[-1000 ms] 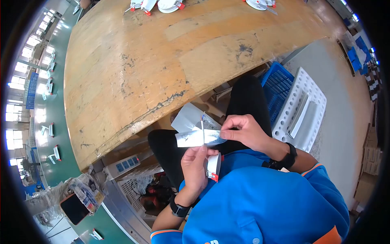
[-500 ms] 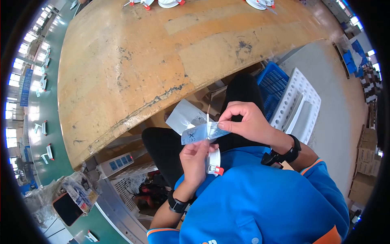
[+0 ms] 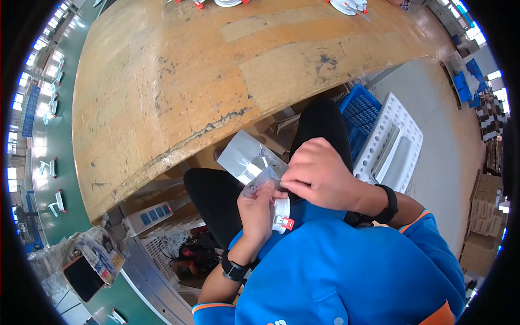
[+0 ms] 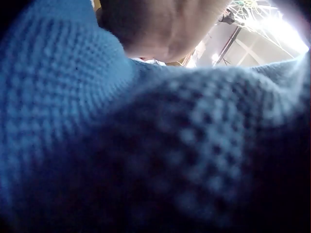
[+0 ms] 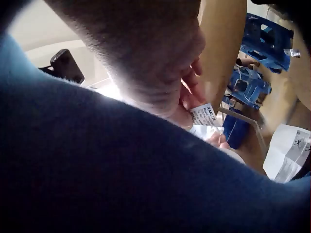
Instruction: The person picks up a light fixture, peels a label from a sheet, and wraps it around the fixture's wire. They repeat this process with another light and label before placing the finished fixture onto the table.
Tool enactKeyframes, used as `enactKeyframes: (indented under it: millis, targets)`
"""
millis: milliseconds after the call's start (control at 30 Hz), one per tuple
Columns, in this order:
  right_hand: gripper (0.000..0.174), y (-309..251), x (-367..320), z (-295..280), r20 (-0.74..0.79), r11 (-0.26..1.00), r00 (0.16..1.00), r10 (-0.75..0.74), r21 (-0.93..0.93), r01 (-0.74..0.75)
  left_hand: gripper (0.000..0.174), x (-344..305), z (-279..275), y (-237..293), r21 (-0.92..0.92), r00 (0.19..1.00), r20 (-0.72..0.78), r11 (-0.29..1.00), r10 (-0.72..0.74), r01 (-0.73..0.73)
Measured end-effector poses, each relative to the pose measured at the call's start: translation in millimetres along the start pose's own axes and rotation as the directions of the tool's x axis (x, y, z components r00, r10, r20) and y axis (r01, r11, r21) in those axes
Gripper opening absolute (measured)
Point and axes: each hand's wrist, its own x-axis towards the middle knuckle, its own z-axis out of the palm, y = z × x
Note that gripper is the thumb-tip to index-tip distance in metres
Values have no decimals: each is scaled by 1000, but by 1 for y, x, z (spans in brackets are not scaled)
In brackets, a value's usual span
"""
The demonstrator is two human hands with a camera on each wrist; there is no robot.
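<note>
In the head view my left hand (image 3: pixel 254 214) holds a round white downlight (image 3: pixel 281 208) with a red-tipped spring clip, low over the lap. A short cable (image 3: pixel 264 158) with bare coloured wire ends rises from beside the thumb. Wrapped near that cable is a shiny printed label (image 3: pixel 262 180), pressed by the left thumb. My right hand (image 3: pixel 319 174) pinches the label's right end, its knuckles turned up. Small print including "XANLITE" shows on the label (image 5: pixel 206 115) in the right wrist view. Blue sleeve fabric hides most of the left wrist view.
A white printed sheet (image 3: pixel 233 157) lies on the lap. Ahead stands a worn wooden table (image 3: pixel 179 108) with more downlights (image 3: pixel 346 6) at its far edge. A blue basket (image 3: pixel 360 111) and white perforated panel (image 3: pixel 385 103) are at right; a power strip (image 3: pixel 146 218) is at left.
The label was stretched flat across the cable; now it is folded over and bunched close to the left thumb. My right hand has rolled over and moved slightly down. The left hand keeps the downlight.
</note>
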Motion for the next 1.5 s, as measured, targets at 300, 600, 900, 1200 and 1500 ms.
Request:
enactKeyframes:
  millis: [300, 600, 900, 1200, 1500]
  targets:
    - [8, -2, -2, 11, 6, 1000, 1000, -26, 3, 26, 18, 1, -7, -1, -112, 995, 89, 992, -50, 59]
    - [7, 4, -13, 24, -65, 980, 981, -183, 70, 187, 20, 6, -20, -9, -326, 976, 194, 931, -102, 162]
    - [4, 5, 14, 5, -21, 924, 991, 132, 364, -115, 14, 3, -12, -3, -207, 992, 125, 977, -16, 42]
    - [5, -25, 34, 10, 25, 982, 988, -155, 109, 151, 12, 3, -15, -15, -258, 995, -21, 961, 95, -98]
    - [6, -36, 31, 4, 61, 989, 990, -130, 84, 125, 8, 0, -28, -28, -223, 992, -17, 967, 125, -126]
